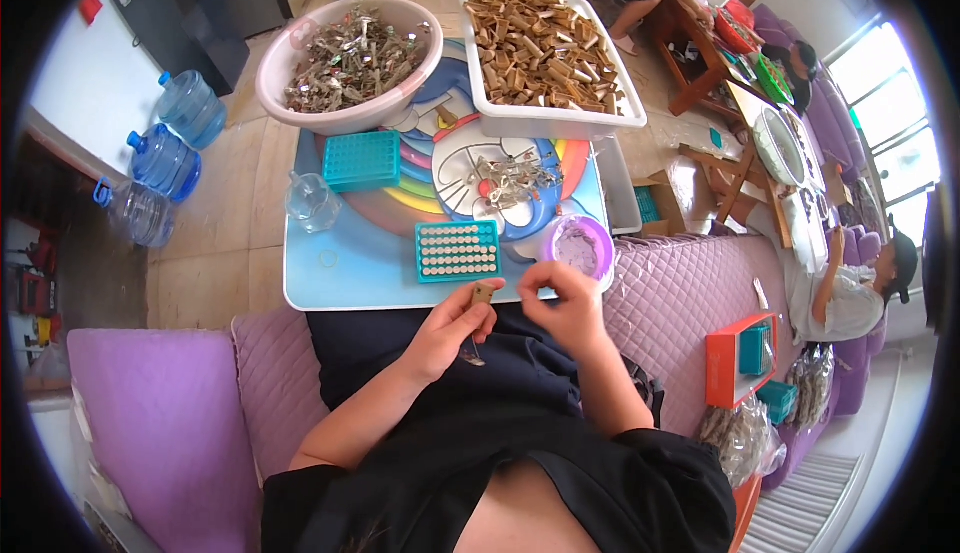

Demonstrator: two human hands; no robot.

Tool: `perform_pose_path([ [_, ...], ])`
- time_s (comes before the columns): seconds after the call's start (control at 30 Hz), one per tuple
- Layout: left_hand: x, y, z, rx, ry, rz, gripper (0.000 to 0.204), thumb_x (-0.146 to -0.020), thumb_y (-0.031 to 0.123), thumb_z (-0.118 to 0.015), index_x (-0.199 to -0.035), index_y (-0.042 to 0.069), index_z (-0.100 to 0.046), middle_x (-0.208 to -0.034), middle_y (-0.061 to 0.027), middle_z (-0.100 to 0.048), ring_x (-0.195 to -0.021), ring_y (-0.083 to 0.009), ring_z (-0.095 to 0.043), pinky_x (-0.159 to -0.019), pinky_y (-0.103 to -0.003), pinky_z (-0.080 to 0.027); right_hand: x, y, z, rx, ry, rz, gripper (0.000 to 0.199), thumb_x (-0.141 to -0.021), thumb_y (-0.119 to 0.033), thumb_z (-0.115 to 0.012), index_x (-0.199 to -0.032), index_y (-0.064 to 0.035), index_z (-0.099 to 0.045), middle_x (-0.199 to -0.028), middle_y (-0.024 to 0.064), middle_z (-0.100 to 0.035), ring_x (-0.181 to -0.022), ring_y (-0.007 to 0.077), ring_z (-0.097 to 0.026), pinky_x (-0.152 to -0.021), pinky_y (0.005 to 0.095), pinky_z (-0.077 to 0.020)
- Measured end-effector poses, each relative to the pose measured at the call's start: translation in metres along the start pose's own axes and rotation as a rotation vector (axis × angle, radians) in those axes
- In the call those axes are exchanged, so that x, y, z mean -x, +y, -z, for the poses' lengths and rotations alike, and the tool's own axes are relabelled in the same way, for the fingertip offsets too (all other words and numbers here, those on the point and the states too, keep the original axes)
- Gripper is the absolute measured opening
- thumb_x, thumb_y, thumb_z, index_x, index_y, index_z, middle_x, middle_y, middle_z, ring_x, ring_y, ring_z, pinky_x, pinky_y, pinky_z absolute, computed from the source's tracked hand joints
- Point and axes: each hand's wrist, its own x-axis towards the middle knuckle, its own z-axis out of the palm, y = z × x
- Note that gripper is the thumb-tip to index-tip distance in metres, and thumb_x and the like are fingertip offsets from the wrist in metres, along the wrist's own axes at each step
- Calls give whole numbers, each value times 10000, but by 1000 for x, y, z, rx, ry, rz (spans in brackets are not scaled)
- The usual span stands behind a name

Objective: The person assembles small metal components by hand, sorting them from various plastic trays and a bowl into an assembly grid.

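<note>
My left hand [447,331] pinches a brown piece [483,294] at the near edge of the bench [370,285], below the rack [458,277]. My right hand's [563,303] fingertips are drawn close; contents indeterminate. A slackened pinch could drop the piece; a careless right knuckle could jog the tub [605,254].

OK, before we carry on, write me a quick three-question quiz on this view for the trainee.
1. Which hand holds the small brown piece?
2. True or false: the pink basin stands left of the white tray.
3. The round tub near the right hand is: A green, B purple, C orange.

Key: 1. The left hand. 2. True. 3. B.
</note>
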Motion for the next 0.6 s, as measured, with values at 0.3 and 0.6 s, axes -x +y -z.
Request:
perform_pose_path([
  [0.3, 5, -1, 5, 126, 3, 3, 393, -974, 212, -416, -1327, 39, -403, -810, 15, -471, -727, -64, -432, -670, -190, -357, 1, -10, -23, 147, -9, 274, 207, -681, 66, -670, -854, -23, -598, -809, 98, -603, -709, 227, -613, -608, 291, -510],
  [0.6, 6, -12, 2, -337, 187, -181, 392, -964, 202, -449, -1319, 37, -430, -803, 19, -480, -704, -57, -432, -634, -187, -353, 1, -7, -28, 224, -90, 294, 200, -699, 28, -664, -874, -33, -588, -830, 109, -600, -736, 276, -597, -648, 344, -499],
])
